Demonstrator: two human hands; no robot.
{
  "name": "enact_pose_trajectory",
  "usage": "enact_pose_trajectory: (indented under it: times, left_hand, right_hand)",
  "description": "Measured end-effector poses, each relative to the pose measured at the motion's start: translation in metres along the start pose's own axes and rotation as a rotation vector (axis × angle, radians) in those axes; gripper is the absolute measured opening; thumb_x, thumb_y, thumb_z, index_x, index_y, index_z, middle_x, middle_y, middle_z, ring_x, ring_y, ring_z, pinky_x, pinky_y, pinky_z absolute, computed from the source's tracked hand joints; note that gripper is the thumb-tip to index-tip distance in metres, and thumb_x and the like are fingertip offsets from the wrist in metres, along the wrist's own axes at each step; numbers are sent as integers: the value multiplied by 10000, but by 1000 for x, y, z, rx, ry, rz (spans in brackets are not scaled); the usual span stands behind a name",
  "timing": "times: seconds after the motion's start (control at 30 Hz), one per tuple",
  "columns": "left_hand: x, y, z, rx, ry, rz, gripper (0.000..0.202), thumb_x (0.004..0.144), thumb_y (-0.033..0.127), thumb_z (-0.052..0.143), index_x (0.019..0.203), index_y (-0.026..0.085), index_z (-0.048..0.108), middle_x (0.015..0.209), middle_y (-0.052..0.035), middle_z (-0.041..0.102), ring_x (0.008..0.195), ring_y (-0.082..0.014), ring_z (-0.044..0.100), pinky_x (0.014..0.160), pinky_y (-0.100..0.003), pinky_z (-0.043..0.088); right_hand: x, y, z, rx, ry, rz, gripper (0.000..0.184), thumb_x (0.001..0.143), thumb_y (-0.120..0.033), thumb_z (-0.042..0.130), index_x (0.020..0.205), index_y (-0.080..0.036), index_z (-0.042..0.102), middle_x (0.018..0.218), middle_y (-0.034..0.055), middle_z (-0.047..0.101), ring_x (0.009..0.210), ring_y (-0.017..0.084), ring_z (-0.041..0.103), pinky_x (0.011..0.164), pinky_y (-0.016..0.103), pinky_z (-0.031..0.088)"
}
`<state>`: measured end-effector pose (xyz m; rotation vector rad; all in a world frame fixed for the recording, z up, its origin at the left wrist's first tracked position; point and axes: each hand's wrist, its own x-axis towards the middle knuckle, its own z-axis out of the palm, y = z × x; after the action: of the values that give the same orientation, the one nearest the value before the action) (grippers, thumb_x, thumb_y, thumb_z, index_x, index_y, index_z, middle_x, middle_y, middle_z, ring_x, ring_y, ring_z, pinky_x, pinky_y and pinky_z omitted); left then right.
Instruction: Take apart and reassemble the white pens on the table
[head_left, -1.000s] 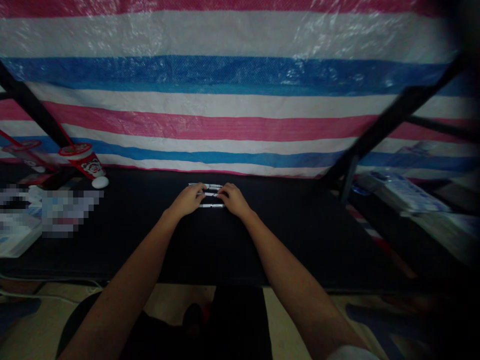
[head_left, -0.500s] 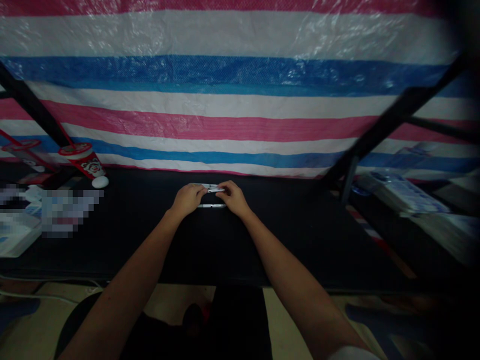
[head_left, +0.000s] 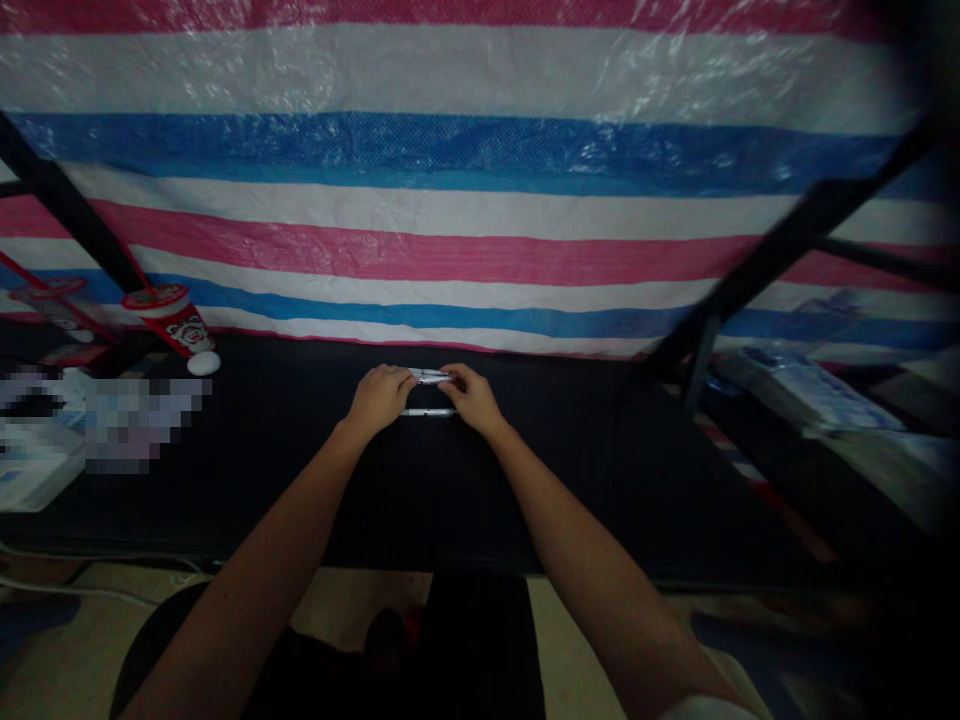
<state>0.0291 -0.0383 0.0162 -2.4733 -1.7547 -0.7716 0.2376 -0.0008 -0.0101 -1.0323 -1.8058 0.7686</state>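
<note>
My left hand [head_left: 380, 395] and my right hand [head_left: 471, 395] face each other over the black table [head_left: 585, 450]. Between their fingertips is a slim, pale pen [head_left: 433, 379], with each hand closed on one end of it. Just behind it shows another thin white piece, partly covered by the fingers; I cannot make out whether it is a separate pen. Nearer to me, a second silver-white pen [head_left: 429, 412] lies flat on the table, its ends close to both hands.
At the left stand a red cup with a straw [head_left: 169, 318] and a clear cup [head_left: 56, 300]. A white egg-shaped object [head_left: 203, 363] lies beside the red cup, near a white box [head_left: 45, 470]. Plastic-wrapped packs [head_left: 817, 390] lie at right. A striped sheet [head_left: 480, 210] hangs behind.
My right hand's fingertips have shifted slightly right along the held pen, so more of it shows between the hands. The pen lying on the table stays in place; the view has shifted slightly.
</note>
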Motion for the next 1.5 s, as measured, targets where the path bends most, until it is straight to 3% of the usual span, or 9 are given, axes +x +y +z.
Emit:
enact_pose_trajectory:
  times: [0.07,0.17,0.37,0.57,0.87,1.03,1.2,1.37,1.5]
  left_hand:
    - [0,1,-1,-3,-9,2,245,980,393,531,1038,211,684,900,-70,710,872,-238,611,800,-357,444]
    - [1,2,-2,9,-27,32,223,959,399,576,1074,230,665,892,-53,707,870,-237,605,801,-353,431]
    - [2,1,-1,96,-35,18,343,1025,384,416,989,205,706,943,-91,712,904,-247,597,815,-373,419]
    - [0,1,-2,72,-31,48,302,996,395,481,1054,199,702,969,-94,710,945,-262,580,842,-388,417]
    - [3,-11,-1,-71,25,-23,194,959,259,521,1021,202,696,1028,-90,724,993,-272,584,904,-427,419]
    - [4,-16,-2,-150,46,-17,168,949,249,554,978,215,715,1003,-63,731,991,-259,581,915,-423,415]
    - [4,-15,-2,-178,76,-48,154,939,241,574,991,224,718,1005,-51,738,990,-247,589,930,-422,414]
    - [4,-14,-3,-197,83,-57,158,943,247,567,980,233,719,1015,-42,744,991,-247,597,937,-425,418]
    - [3,-13,-3,-208,106,-57,157,938,250,569,971,222,721,977,-52,740,956,-245,598,912,-416,427]
  right_hand:
    - [0,-1,-1,-34,-15,-3,222,868,-358,600,941,-177,704,765,25,662,687,165,578,679,290,432]
    - [0,0,-2,-93,-48,7,352,933,-408,512,728,-175,678,645,21,617,627,162,557,657,297,412]
    - [0,2,-1,-40,1,-40,256,849,-345,635,1035,-182,703,797,25,670,703,166,580,694,287,445]
    - [0,2,-1,-137,-40,-50,232,923,-324,538,861,-184,713,757,44,671,723,180,585,722,296,434]
    - [2,5,-7,-122,36,24,222,914,-334,521,847,-197,683,707,23,633,714,183,574,697,287,419]
    - [3,8,-9,-87,41,92,435,957,-498,428,711,-194,619,616,12,558,642,171,529,636,284,390]
    - [5,13,-6,44,82,21,291,858,-460,595,968,-194,639,747,1,607,689,163,545,659,272,420]
    - [5,15,-7,-18,17,82,365,904,-503,510,786,-188,651,613,-4,533,615,161,496,597,275,380]
    - [5,13,-7,50,62,55,351,865,-522,577,938,-189,660,653,-11,566,629,161,513,603,270,394]
